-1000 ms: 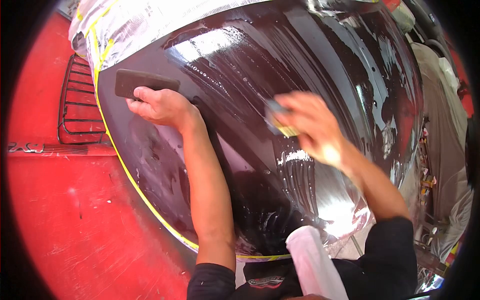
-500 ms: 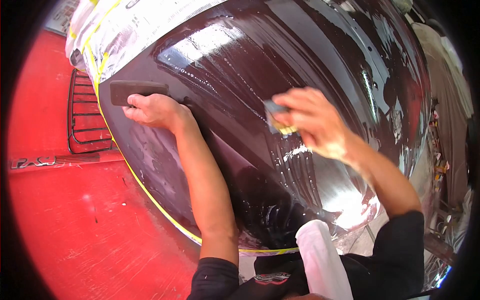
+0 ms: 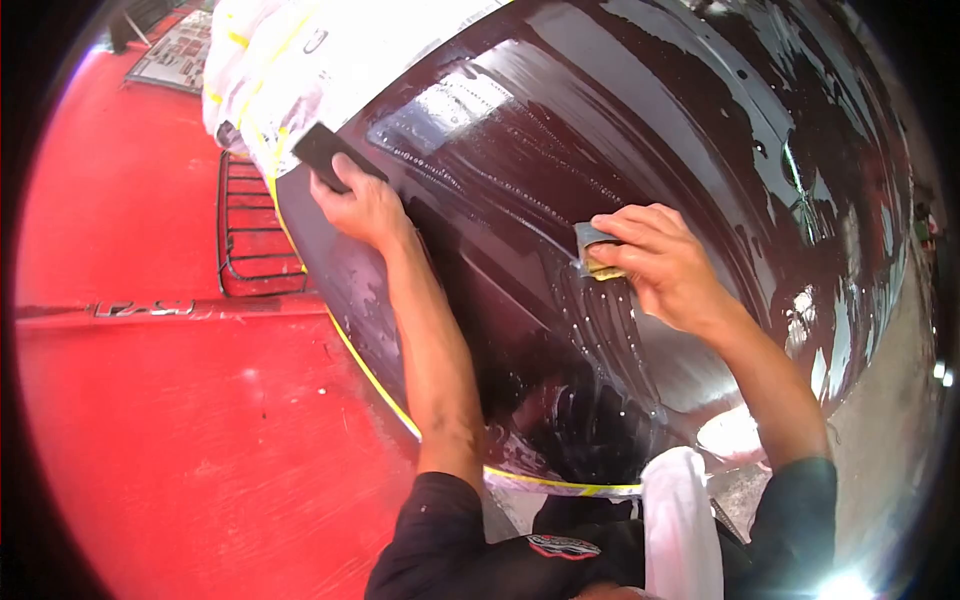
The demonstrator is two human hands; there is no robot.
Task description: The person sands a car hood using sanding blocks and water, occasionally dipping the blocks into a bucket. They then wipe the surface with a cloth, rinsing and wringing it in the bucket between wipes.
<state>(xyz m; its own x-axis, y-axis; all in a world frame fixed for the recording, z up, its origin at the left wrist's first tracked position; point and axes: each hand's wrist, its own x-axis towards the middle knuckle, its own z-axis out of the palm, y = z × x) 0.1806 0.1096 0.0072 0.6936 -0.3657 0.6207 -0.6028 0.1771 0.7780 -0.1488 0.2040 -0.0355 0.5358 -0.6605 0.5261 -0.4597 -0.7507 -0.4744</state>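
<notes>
A dark, wet, glossy car hood [image 3: 520, 270] spreads under both hands, streaked with water and small droplets. My left hand [image 3: 365, 208] grips a dark flat sanding block [image 3: 335, 158] near the hood's upper left edge, the block tilted down to the right. Over the middle of the hood, my right hand [image 3: 665, 265] is closed on a sponge [image 3: 605, 270], yellow below with a grey layer on top. The sponge sits right at the wet streaks, its far side hidden by my fingers.
Yellow masking tape [image 3: 372, 378] lines the hood's left and near edge. White masking film [image 3: 345, 50] covers the car at the top. A black metal rack [image 3: 255, 225] stands on the red floor [image 3: 200, 450] at left. A white cloth [image 3: 683, 520] hangs at my chest.
The view has shifted, so the hood sits further right. My left hand has moved the block toward the masked edge and turned it from level to slanting. My right hand still holds the sponge mid-hood.
</notes>
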